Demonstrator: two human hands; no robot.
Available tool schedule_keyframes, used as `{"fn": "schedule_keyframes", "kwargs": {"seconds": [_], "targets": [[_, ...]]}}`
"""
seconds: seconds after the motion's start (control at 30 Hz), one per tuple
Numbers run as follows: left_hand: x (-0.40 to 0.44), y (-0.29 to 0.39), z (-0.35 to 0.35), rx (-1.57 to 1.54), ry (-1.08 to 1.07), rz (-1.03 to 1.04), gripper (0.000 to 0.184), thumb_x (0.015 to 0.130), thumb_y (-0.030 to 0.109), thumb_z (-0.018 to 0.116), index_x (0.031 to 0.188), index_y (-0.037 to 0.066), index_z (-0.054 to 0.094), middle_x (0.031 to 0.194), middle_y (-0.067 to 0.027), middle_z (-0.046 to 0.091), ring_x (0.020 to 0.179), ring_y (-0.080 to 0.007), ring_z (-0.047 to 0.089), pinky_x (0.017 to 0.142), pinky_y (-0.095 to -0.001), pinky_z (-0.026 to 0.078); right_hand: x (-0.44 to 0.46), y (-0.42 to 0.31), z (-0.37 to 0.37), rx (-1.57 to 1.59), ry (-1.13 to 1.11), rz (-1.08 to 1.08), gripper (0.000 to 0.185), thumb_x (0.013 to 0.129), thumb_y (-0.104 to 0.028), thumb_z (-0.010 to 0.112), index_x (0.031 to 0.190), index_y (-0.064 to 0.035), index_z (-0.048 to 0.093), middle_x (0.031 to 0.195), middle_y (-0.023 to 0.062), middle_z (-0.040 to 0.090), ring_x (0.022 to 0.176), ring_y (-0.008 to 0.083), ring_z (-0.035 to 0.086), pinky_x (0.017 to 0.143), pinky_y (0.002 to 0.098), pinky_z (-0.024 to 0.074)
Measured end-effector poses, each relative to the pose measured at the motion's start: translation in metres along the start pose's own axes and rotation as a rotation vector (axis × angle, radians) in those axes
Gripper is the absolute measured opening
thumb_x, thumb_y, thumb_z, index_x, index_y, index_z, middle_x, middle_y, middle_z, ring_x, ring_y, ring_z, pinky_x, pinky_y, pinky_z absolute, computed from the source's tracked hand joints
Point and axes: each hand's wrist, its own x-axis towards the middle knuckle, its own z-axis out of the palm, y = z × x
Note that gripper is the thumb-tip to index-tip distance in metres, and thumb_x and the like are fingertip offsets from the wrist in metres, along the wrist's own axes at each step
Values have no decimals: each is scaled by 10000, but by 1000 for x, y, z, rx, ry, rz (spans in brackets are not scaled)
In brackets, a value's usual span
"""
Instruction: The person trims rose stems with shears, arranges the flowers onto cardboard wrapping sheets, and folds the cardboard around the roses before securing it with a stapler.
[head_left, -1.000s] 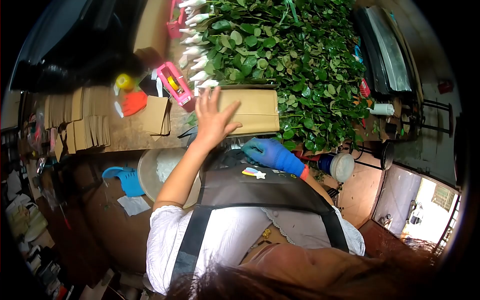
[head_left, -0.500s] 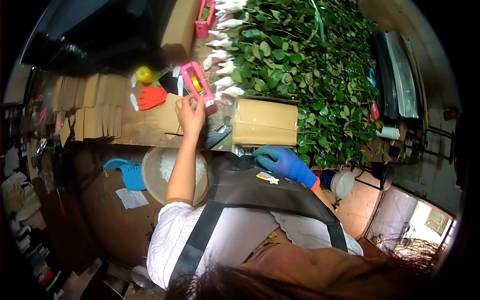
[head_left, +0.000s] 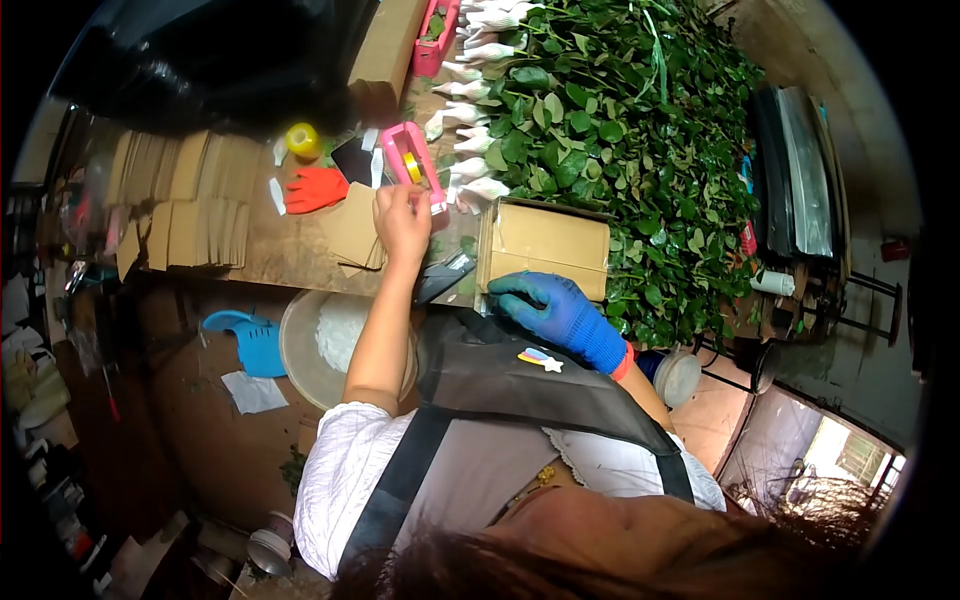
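On the wooden worktable [head_left: 285,240], the left hand [head_left: 403,232] is bunching its fingers at the pink tape dispenser [head_left: 425,160], which a hard tug could drag; the gloved right hand [head_left: 565,320] is curling beside the cardboard box [head_left: 550,240], both grips unclear

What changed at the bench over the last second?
Left hand left the cardboard box and moved left to the near end of the pink tape dispenser, fingers drawn together; can't tell if they hold tape. Gloved right hand now overlaps the box's near edge; grip unclear. Orange glove and leafy stems stayed put; the camera view shifted.
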Motion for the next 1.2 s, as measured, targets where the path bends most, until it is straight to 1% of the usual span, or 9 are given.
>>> {"fn": "schedule_keyframes", "kwargs": {"seconds": [0.17, 0.33, 0.6, 0.7, 0.83, 0.87, 1.03, 1.07, 1.2], "targets": [[33, 17, -1, 219, 29, 283, 262, 775, 116, 751, 1031, 149, 706, 1155, -103, 564, 1108, -326, 517, 947, -454, 407, 6, -2, 11, -98, -27, -73, 280, 941, -218, 616, 1177, -79, 673, 1002, 155, 704, 909, 326, 681, 818, 387, 536], [57, -3, 19, 358, -170, 380, 419, 749, 109, 727, 1155, 212, 716, 1373, -193, 487, 1347, -396, 382, 1096, -561, 287, 6, 2, 15, -149, -53, -80, 302, 933, -233, 622, 1189, -82, 672, 1029, 172, 698, 933, 356, 669, 832, 411, 534], [79, -12, 23, 368, -336, 463, 170, 749, 205, 741, 908, 150, 717, 1389, -179, 501, 1358, -418, 380, 1114, -545, 290, 7, 16, 17, -205, -73, -102, 345, 924, -265, 623, 1221, -92, 653, 1065, 175, 688, 958, 359, 662, 849, 419, 529], [82, -16, 21, 276, -358, 463, 212, 800, 203, 713, 1002, 148, 746, 1416, -216, 465, 1382, -430, 337, 1100, -602, 264, 8, 17, 17, -200, -93, -78, 353, 923, -269, 619, 1226, -90, 648, 1071, 181, 684, 962, 368, 656, 851, 420, 528], [73, 1, -12, -76, -526, 220, 154, 815, 255, 736, 941, 168, 729, 1363, -183, 481, 1318, -403, 379, 1111, -541, 263, 9, 17, 14, -189, -91, -90, 336, 947, -262, 602, 1227, -81, 646, 1060, 168, 693, 961, 307, 682, 844, 390, 532], [67, 6, -21, -140, -521, 207, 190, 804, 268, 773, 914, 136, 693, 1340, -148, 492, 1278, -392, 405, 1094, -475, 301, 8, 16, 13, -67, -83, -28, 344, 964, -263, 591, 1248, -74, 633, 1080, 158, 695, 975, 280, 685, 852, 378, 535], [7, 21, -67, -217, -595, 92, 157, 831, 201, 743, 961, 145, 675, 1305, -147, 459, 1263, -359, 390, 1092, -451, 304, 28, 17, 12, 801, -21, 306, 433, 1034, -302, 533, 1366, -23, 535, 1209, 134, 667, 1063, 195, 665, 908, 330, 546], [-4, 17, -68, -251, -556, 36, 137, 820, 202, 736, 939, 160, 681, 1282, -157, 464, 1276, -373, 376, 1074, -476, 304, 36, 20, 10, 859, -38, 246, 506, 1040, -350, 522, 1402, 1, 482, 1276, 160, 628, 1094, 232, 661, 935, 347, 551], [-18, 49, -93, -154, -506, 86, 116, 823, 208, 729, 923, 172, 683, 1221, -126, 468, 1241, -347, 383, 1043, -475, 297, 78, 25, 12, 841, -129, 571, 506, 1018, -445, 539, 1292, -19, 559, 1196, 122, 665, 987, 210, 696, 830, 327, 591]]}}
